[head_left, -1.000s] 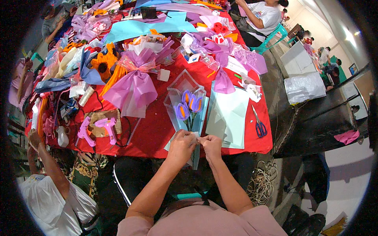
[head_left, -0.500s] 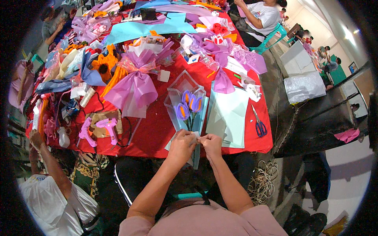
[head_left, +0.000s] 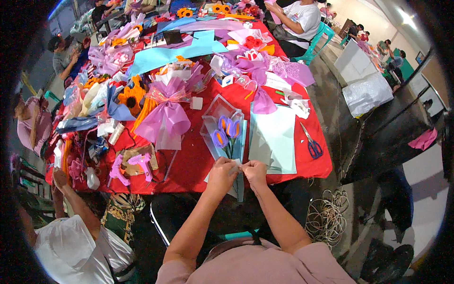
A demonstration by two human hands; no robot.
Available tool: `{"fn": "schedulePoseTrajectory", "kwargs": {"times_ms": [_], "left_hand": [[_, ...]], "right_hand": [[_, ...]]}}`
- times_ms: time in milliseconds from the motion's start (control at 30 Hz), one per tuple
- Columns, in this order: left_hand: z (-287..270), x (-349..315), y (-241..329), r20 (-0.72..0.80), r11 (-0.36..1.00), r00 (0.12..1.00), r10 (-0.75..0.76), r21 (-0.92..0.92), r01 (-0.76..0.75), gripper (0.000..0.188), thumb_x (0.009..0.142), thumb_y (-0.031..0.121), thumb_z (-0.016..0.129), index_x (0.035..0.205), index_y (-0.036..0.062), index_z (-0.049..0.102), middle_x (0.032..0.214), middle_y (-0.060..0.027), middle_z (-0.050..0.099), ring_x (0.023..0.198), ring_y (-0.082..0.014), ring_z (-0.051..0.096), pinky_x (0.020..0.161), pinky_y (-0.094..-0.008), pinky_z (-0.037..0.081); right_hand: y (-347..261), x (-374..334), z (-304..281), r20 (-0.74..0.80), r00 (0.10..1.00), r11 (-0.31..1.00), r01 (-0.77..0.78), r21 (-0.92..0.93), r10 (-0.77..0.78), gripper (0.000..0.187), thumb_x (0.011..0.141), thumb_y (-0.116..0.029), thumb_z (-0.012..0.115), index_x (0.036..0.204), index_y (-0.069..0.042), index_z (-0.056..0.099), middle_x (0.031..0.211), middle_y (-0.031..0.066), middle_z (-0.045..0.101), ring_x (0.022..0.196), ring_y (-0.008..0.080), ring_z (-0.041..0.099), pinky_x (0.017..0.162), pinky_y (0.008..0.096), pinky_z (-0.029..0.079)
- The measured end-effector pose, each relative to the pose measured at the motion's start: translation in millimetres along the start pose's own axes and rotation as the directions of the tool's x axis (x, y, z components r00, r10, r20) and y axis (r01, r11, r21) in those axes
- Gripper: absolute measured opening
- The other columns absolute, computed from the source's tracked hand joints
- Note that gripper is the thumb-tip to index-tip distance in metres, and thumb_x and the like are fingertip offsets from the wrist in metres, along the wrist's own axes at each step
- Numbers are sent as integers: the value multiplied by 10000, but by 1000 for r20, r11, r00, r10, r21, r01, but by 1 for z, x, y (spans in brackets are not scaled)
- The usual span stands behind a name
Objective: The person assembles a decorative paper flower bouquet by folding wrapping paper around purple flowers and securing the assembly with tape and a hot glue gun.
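Observation:
Three purple tulip-like flowers (head_left: pixel 231 128) with orange centres and green stems lie on pale blue, white-edged wrapping paper (head_left: pixel 208 127) at the table's front edge. Around the lower end of this paper my left hand (head_left: pixel 221 176) is closed, gripping it near the stems. My right hand (head_left: pixel 256 173) is closed beside it, fingertips pinching the paper's whitish edge against the left fingers. Both hands nearly touch. The paper's lower tip sticks out below them, past the table edge. Exactly how the stems sit under the fingers is hidden.
Pale green paper sheets (head_left: pixel 272 142) lie to the right, with blue-handled scissors (head_left: pixel 313 146) beyond. Two pink glue guns (head_left: pixel 140 166) rest on cardboard at left. A purple-wrapped bouquet (head_left: pixel 166 116) and piled craft materials cover the far table. A co-worker's arm (head_left: pixel 80 203) reaches in at left.
The view has tilted up and shifted slightly, so more of the far table shows. Both hands keep their hold on the paper, with only small finger movement.

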State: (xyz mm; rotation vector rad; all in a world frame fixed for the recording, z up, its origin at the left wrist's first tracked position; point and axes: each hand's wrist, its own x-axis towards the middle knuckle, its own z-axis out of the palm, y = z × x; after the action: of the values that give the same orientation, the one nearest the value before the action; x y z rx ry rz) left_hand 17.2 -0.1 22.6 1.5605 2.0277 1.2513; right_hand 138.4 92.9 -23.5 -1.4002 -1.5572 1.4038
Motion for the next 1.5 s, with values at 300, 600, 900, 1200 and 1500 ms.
{"fn": "schedulePoseTrajectory", "kwargs": {"times_ms": [300, 600, 900, 1200, 1500], "left_hand": [[-3, -2, 5, 12, 999, 1000, 1, 45, -1, 303, 706, 81, 757, 995, 8, 702, 1002, -174, 634, 967, -353, 615, 830, -423, 510], [-1, -6, -2, 28, 998, 999, 39, 39, -40, 313, 711, 90, 759, 1013, 28, 704, 1030, -159, 642, 967, -340, 625, 837, -409, 516], [-8, -11, -1, 15, 999, 999, 49, 3, -49, 349, 682, 33, 762, 1023, 0, 691, 1035, -176, 626, 963, -355, 615, 830, -410, 514], [-9, -9, 3, 46, 999, 998, 42, 19, -43, 344, 707, 76, 765, 1029, -14, 684, 1060, -185, 621, 989, -361, 609, 850, -418, 503], [-12, -12, 4, 41, 999, 999, 33, 13, -34, 334, 704, 79, 770, 1013, -19, 686, 1040, -194, 628, 983, -367, 610, 844, -423, 506]], "right_hand": [[3, 4, 3, -13, 997, 997, -71, 24, 71, 155, 666, -109, 782, 664, -1, 672, 633, 85, 657, 565, 157, 587, 530, 336, 454], [23, 10, 1, 43, 994, 986, -106, 130, 101, 224, 655, -129, 835, 705, -22, 645, 662, 50, 647, 585, 127, 573, 529, 306, 448], [9, 4, -4, 104, 992, 962, -94, 258, 69, 200, 750, -153, 767, 730, -15, 624, 680, 3, 601, 590, 90, 521, 516, 284, 414], [15, 7, 0, -164, 987, 995, -19, -95, 3, 211, 788, -189, 643, 716, 7, 669, 626, 112, 640, 591, 195, 617, 572, 364, 467], [20, 10, 4, -173, 985, 982, -6, -188, -27, 228, 774, -204, 624, 739, 16, 675, 682, 184, 658, 634, 292, 657, 625, 402, 496]]}}
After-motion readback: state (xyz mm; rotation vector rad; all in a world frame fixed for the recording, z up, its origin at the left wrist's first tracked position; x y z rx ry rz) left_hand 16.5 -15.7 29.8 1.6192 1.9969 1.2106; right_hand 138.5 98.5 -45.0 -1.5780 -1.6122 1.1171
